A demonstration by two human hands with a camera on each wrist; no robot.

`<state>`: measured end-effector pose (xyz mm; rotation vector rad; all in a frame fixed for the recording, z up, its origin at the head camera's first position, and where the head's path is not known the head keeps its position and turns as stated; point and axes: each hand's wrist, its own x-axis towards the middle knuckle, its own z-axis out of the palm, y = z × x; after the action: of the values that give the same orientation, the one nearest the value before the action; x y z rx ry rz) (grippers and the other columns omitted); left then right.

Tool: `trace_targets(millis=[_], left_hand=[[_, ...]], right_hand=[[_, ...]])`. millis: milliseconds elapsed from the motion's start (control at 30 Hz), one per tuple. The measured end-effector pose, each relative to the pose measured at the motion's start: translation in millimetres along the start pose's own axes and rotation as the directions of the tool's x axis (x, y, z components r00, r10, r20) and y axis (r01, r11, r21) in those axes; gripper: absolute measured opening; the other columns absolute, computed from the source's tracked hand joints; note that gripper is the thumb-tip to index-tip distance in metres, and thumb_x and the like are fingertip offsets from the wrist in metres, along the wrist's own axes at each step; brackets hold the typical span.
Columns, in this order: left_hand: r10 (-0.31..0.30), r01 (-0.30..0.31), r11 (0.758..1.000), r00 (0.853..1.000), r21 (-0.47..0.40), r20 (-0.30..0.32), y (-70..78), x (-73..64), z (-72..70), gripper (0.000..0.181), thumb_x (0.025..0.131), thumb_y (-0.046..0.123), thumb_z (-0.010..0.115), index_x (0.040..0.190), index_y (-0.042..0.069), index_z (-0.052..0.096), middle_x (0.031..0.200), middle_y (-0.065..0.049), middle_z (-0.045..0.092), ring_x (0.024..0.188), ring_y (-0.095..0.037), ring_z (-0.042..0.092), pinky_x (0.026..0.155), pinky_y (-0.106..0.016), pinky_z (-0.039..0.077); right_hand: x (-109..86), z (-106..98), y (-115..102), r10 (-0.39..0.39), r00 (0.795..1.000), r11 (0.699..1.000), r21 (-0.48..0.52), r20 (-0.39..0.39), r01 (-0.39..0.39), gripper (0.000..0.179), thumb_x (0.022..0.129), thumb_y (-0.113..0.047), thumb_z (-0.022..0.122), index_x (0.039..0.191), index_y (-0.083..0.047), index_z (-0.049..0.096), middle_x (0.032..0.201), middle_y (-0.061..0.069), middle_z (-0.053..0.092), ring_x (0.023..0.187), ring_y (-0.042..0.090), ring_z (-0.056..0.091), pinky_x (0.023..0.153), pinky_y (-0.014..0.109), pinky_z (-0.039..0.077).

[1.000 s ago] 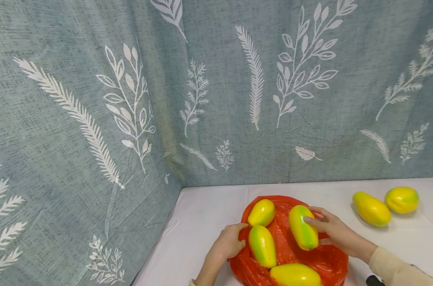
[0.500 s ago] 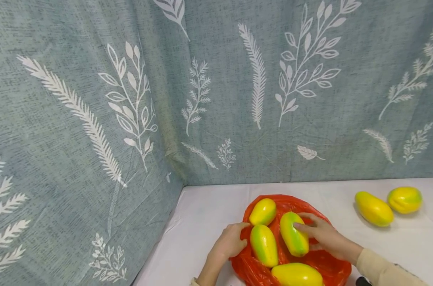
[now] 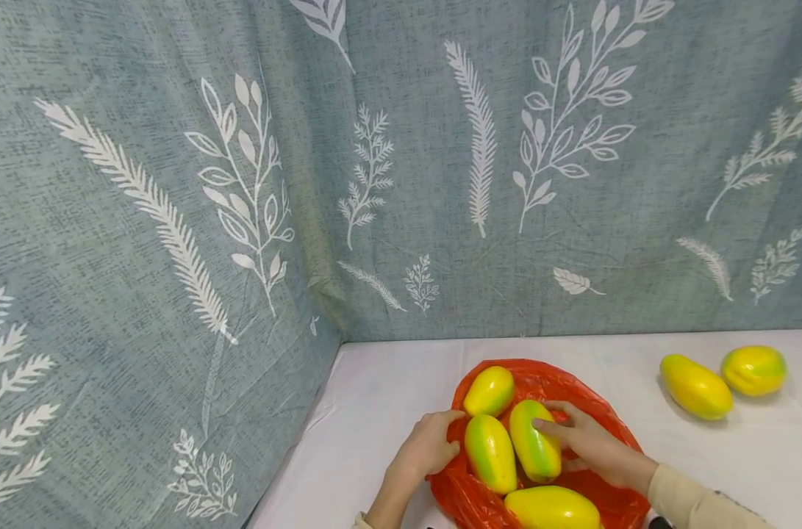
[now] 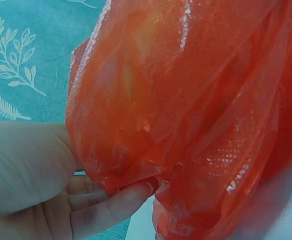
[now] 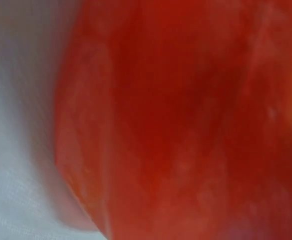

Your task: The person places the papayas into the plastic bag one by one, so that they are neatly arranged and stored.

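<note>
A red plastic bag (image 3: 575, 382) lies spread wide on the table, with several yellow-green papayas in it. My right hand (image 3: 589, 444) reaches over its right side, thumb on top, and grips a papaya (image 3: 535, 441) inside the bag. Beside that fruit lies another papaya (image 3: 490, 453), with a smaller-looking papaya (image 3: 489, 391) behind it and a papaya (image 3: 553, 508) in front. At the left rim, my left hand (image 3: 427, 444) holds the bag; the left wrist view shows its fingers (image 4: 113, 207) pinching the film. Red film fills most of the blurred right wrist view, hiding the right hand.
Two more papayas, a longer papaya (image 3: 695, 386) and a rounder papaya (image 3: 754, 370), lie on the white-covered table (image 3: 381, 382) at the right. A patterned grey-green curtain (image 3: 414, 184) hangs behind and to the left. A black object (image 3: 661, 523) shows beneath the right sleeve.
My right hand has moved left and slightly down with the papaya, bringing it close to the other fruit in the bag. My left hand stays on the bag's rim.
</note>
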<state>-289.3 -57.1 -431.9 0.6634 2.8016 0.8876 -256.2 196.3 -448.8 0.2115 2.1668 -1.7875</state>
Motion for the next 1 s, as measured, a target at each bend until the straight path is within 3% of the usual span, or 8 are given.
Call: trace_targets(millis=[500, 867, 1000], left_hand=[[-0.019, 0.019, 1.000, 1.000, -0.014, 0.005, 1.8, -0.4, -0.3, 0.039, 0.084, -0.002, 0.066, 0.123, 0.001, 0.061, 0.117, -0.013, 0.062, 0.091, -0.023, 0.057, 0.083, -0.046, 0.053], [-0.020, 0.020, 1.000, 1.000, -0.014, 0.011, 2.6, 0.1, -0.7, 0.040, 0.084, -0.003, 0.066, 0.123, 0.001, 0.061, 0.116, -0.013, 0.063, 0.088, -0.022, 0.056, 0.081, -0.043, 0.054], [-0.021, 0.021, 1.000, 1.000, -0.005, 0.009, 1.4, 0.7, 0.1, 0.040, 0.084, -0.002, 0.066, 0.123, 0.001, 0.061, 0.117, -0.012, 0.063, 0.091, -0.022, 0.056, 0.085, -0.046, 0.051]], right_hand=[[-1.3, -1, 0, 0.014, 1.000, 0.996, -0.085, -0.028, -0.017, 0.087, 0.084, -0.052, 0.065, 0.140, 0.002, 0.027, 0.127, 0.030, 0.042, 0.097, 0.031, 0.055, 0.079, 0.048, 0.054], [-5.8, -19, -6, -0.013, 1.000, 0.999, -0.034, -0.017, 0.012, 0.080, 0.088, -0.048, 0.062, 0.140, 0.004, 0.029, 0.123, 0.023, 0.048, 0.099, 0.031, 0.054, 0.078, 0.046, 0.055], [-7.7, -33, -11, -0.039, 0.999, 0.999, 0.013, 0.013, 0.039, 0.073, 0.094, -0.042, 0.057, 0.141, 0.006, 0.027, 0.127, 0.027, 0.046, 0.104, 0.033, 0.054, 0.079, 0.046, 0.054]])
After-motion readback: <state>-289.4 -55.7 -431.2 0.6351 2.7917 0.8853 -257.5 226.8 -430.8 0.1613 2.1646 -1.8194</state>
